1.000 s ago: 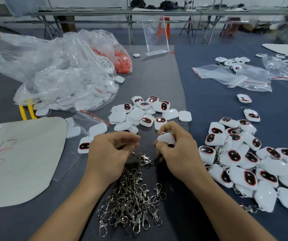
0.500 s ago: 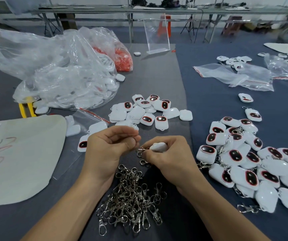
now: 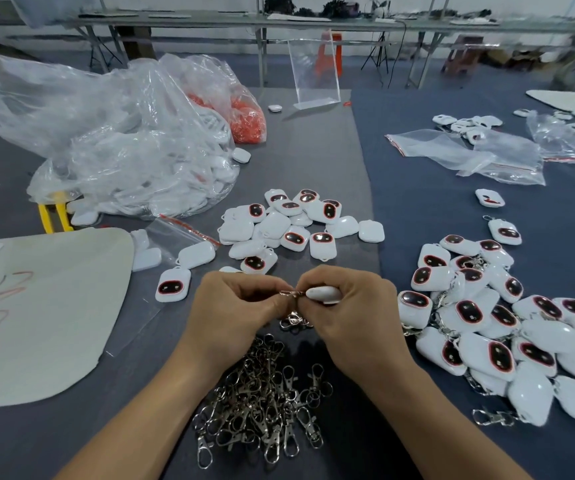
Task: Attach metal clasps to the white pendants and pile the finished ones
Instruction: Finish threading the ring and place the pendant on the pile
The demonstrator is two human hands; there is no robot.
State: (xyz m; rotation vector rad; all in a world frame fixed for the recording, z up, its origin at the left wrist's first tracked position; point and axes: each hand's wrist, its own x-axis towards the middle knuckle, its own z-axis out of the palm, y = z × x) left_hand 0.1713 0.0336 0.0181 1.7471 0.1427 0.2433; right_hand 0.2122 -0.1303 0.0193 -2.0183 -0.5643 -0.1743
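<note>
The left hand (image 3: 234, 306) and right hand (image 3: 348, 308) meet fingertip to fingertip over the middle of the table (image 3: 317, 161). The right hand's curled fingers grip a white pendant (image 3: 324, 294), and the left pinches a metal clasp (image 3: 290, 293) at the pendant's left end; whether the clasp is hooked on is hard to tell. The heap of clasps (image 3: 262, 400) lies just nearer, between the forearms. The loose pendants (image 3: 296, 223) sit just beyond the hands, and the finished pile (image 3: 508, 327) spreads to the right. A plastic bag (image 3: 116, 140) lies far left.
</note>
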